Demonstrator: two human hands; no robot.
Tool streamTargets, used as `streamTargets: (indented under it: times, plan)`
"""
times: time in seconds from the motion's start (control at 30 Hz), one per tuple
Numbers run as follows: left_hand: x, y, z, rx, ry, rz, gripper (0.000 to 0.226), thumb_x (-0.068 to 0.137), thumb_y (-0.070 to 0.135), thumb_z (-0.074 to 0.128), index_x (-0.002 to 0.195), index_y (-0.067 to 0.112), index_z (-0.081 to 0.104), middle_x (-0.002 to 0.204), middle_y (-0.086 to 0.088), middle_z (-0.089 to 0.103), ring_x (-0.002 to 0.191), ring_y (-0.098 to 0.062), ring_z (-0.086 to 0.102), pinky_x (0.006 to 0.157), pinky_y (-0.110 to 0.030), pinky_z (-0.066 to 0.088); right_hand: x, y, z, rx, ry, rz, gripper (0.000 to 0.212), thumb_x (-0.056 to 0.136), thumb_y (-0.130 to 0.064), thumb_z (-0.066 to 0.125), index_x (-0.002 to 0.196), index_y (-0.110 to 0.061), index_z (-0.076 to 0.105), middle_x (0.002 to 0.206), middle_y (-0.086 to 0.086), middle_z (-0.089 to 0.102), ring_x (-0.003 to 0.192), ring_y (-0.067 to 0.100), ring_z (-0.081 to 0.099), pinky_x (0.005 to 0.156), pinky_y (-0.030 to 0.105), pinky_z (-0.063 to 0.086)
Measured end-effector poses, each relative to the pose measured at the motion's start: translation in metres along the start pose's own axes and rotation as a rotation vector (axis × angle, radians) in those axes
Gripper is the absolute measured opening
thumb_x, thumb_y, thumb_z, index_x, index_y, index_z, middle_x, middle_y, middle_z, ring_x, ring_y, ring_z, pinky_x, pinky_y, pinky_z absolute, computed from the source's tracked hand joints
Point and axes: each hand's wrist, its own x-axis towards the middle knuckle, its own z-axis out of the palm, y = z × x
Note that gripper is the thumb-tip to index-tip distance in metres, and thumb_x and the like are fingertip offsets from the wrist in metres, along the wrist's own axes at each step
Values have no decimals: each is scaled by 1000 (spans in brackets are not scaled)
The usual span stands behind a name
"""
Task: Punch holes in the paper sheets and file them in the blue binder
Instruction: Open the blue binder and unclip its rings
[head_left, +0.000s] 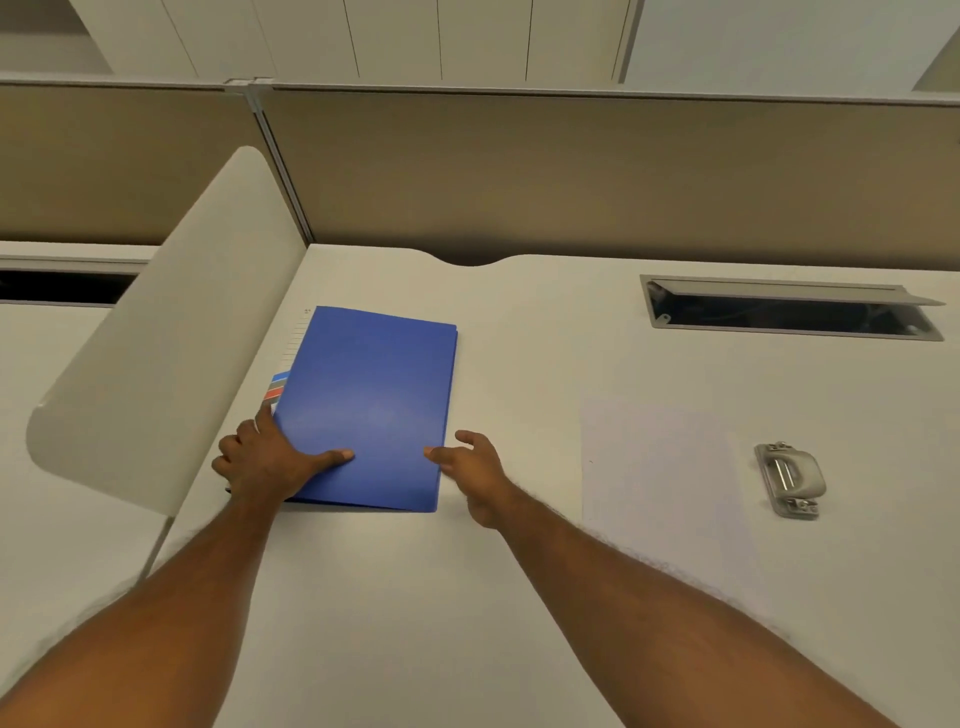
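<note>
Blue binder (371, 400) lies closed on the tabletop (519, 364); left grip (265, 457) clasps its edge, right grip (475, 467) loose, thumb touching.

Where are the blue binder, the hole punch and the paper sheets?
blue binder (371, 405): head view, middle of its front cover.
hole punch (789, 480): head view, top of its grey handle.
paper sheets (660, 467): head view, middle of the top sheet.

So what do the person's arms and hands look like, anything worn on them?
The left hand and right hand wear no gloves, and no ring shows on the fingers. Neither wrist carries a watch or bracelet. The left forearm and right forearm show no sleeve down to the frame's edge; fine hair shows on the right one.
</note>
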Motion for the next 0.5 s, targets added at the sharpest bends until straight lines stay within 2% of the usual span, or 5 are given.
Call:
streamTargets:
  times: [0.07,0.17,0.3,0.37,0.5]
  plan:
    - [2,-3,2,-65,-17,0,138,32,78,77,145,22,21,138,-16,42,125,-42,43,102,-56,37,3,-2,6,22,24,23,77,75,-22,75,139,-19,33,140,5,47,122,24,51,91,32,39]
    - [1,-4,5,-135,7,18,140,31,75,79,145,24,18,138,-16,40,124,-42,45,99,-58,39,6,-2,10,15,62,61,77,78,-20,72,142,-10,31,142,6,43,126,28,47,96,35,39]
    - [-11,-2,9,-193,50,30,139,31,77,78,144,23,18,137,-17,42,125,-40,45,98,-59,40,7,-1,7,-98,141,-60,28,84,-14,63,108,0,62,114,14,65,103,31,62,87,38,51]
    - [-23,2,13,-237,58,41,136,31,76,79,143,24,20,137,-16,43,125,-40,45,97,-60,40,1,4,0,-176,221,-141,27,84,-13,61,110,-5,62,105,7,66,93,25,64,74,29,53]
    - [-58,19,25,-254,76,80,133,34,75,79,143,21,25,134,-16,45,121,-40,48,94,-58,42,-18,17,-27,-296,350,-267,23,86,-13,63,107,-12,54,87,-5,56,75,11,55,56,11,38]
